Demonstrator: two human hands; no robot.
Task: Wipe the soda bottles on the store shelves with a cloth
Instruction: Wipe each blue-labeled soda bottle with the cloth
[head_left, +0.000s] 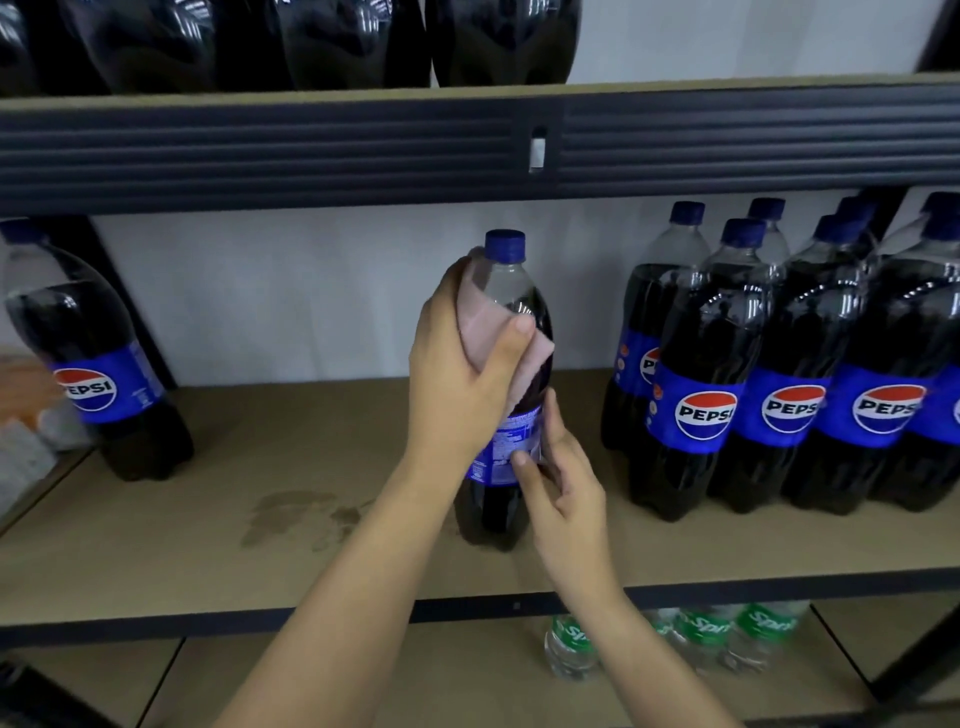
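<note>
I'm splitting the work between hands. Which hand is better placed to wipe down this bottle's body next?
The left hand: it already presses the pink cloth against the bottle shoulder. The right hand only steadies it at the label.

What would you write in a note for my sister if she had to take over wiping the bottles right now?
Left hand: holds the pink cloth wrapped round the shoulder of the middle Pepsi bottle.
Right hand: steadies that bottle at its label, thumb and fingers on it.
The bottle stands upright on the middle shelf, apart from the others.
Done: cannot tell which bottles are already wiped.
Left: finish this bottle, then the group of Pepsi bottles at right, the lone bottle at left, and perhaps the Sprite bottles below. A stain marks the shelf beside the bottle.
</note>
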